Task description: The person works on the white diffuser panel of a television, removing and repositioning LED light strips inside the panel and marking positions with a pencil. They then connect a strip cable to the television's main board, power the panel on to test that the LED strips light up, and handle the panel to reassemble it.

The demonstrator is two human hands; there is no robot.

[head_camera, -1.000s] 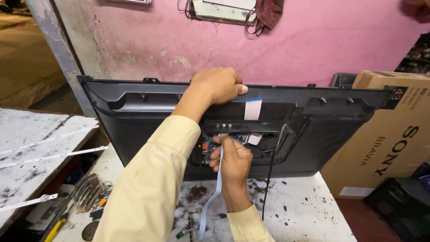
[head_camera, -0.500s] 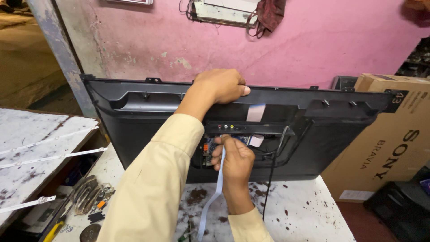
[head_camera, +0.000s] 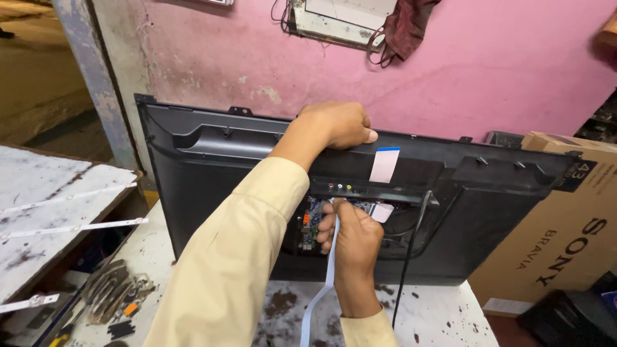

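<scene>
Figure: rear of a flat television panel (head_camera: 212, 193) standing upright on its long edge on a stained white bench (head_camera: 443, 318), its long axis running left to right in front of both hands and its back cover facing me. My left hand (head_camera: 337, 125) is curled over the top edge of the panel, fingers clamped on the rim to steady it. My right hand (head_camera: 357, 241), directly below the left, is pinched closed on a pale flat ribbon cable (head_camera: 321, 289) at the opening in the cover where the circuit board (head_camera: 312, 222) is exposed. The cable's long axis runs nearly vertical: its upper end points up into the board, just above my right fingers, and its free length hangs down past my right wrist toward the bench. I judge the cable light, limp along its length and easily creased, with delicate end contacts, so it is best held flat between thumb and finger near the stiffened tip. A second, short ribbon (head_camera: 384, 166) with a blue tip lies on the cover, just right of my left hand. A black cord (head_camera: 411, 250) drops beside my right hand.
</scene>
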